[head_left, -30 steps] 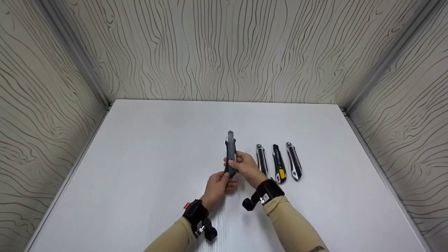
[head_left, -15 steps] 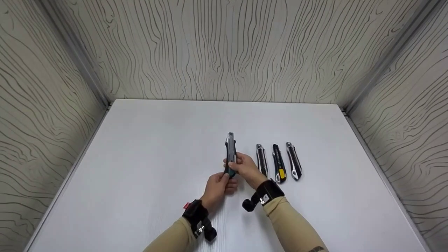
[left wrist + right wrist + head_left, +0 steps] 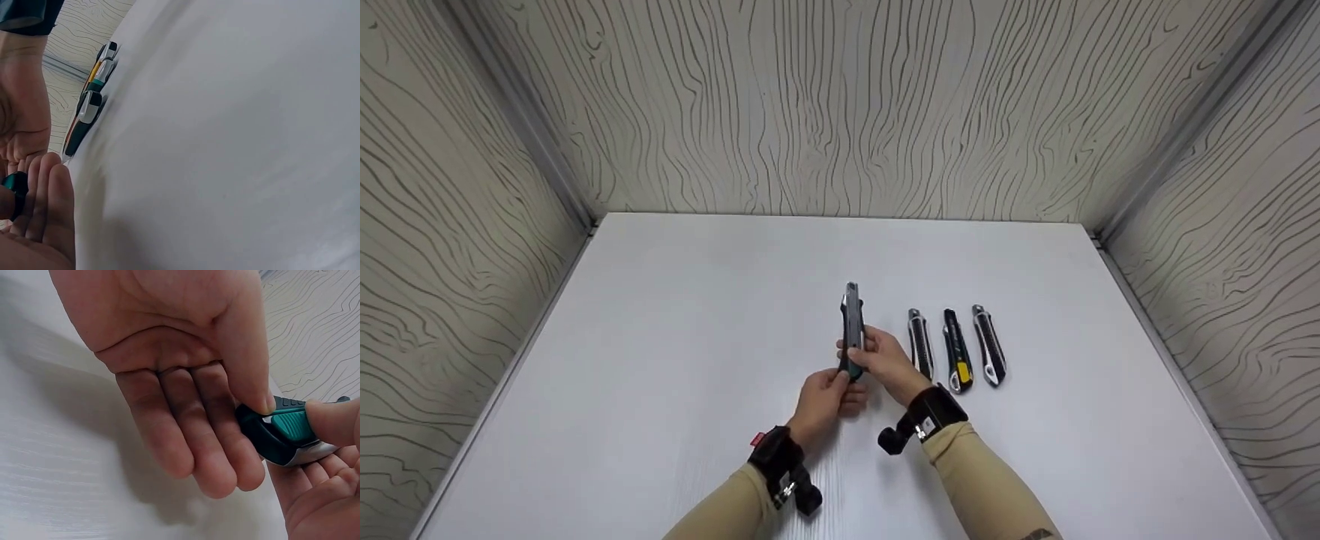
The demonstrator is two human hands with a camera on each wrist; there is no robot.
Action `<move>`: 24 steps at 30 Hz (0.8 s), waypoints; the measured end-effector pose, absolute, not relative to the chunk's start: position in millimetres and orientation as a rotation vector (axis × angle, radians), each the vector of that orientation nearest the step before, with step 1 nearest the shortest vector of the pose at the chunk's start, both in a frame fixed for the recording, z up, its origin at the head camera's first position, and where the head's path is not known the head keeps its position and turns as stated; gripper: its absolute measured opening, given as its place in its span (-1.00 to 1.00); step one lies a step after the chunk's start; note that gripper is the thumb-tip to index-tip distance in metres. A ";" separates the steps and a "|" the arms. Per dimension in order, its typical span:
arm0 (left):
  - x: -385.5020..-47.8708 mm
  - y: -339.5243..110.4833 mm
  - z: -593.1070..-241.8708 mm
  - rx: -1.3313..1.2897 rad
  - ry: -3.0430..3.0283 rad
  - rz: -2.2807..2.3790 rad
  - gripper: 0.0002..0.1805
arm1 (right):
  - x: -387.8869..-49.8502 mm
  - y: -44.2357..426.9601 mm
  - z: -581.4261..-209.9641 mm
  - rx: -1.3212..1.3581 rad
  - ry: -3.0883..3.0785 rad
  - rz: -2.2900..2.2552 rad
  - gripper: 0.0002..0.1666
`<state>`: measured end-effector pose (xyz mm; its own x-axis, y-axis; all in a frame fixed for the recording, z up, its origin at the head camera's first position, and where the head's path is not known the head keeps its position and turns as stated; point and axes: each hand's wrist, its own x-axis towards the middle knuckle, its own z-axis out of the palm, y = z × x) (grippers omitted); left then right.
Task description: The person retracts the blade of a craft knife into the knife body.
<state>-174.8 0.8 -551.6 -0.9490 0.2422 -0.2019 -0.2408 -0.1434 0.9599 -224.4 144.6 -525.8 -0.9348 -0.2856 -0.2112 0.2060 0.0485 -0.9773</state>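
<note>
A utility knife [image 3: 852, 319], dark grey and green with a metal nose, points away from me, held by both hands over the white table. My right hand [image 3: 885, 361] pinches its handle; in the right wrist view the right thumb [image 3: 332, 421] lies at the ribbed teal slider [image 3: 292, 426]. My left hand [image 3: 821, 401] pinches the rear end of the knife between thumb and index finger, its other fingers extended, as the right wrist view shows. In the left wrist view only the green end of the knife shows among the fingers. No bare blade is visible.
Three more utility knives lie in a row to the right: a black-and-silver one [image 3: 919, 341] partly behind the right hand, a dark one with a yellow slider [image 3: 958, 351], and another black-and-silver one [image 3: 989, 345]. Patterned wall panels [image 3: 840, 112] enclose the white table [image 3: 697, 300].
The held utility knife has rolled or tilted slightly, and the silver piece at its left side sticks out less than a second ago. Both hands keep their grip and nearly the same place.
</note>
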 end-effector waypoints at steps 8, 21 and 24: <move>-174.3 0.3 -554.2 0.009 1.772 2.184 -0.62 | -224.1 143.6 -522.8 -0.092 2.068 -1.893 -0.54; -175.7 -2.1 -551.4 0.040 1.720 2.168 -0.63 | -223.8 143.1 -509.9 -0.025 2.320 -1.754 -0.49; -175.7 -3.2 -549.8 0.052 1.726 2.147 -0.62 | -227.8 147.1 -516.2 -0.008 2.330 -1.730 -0.51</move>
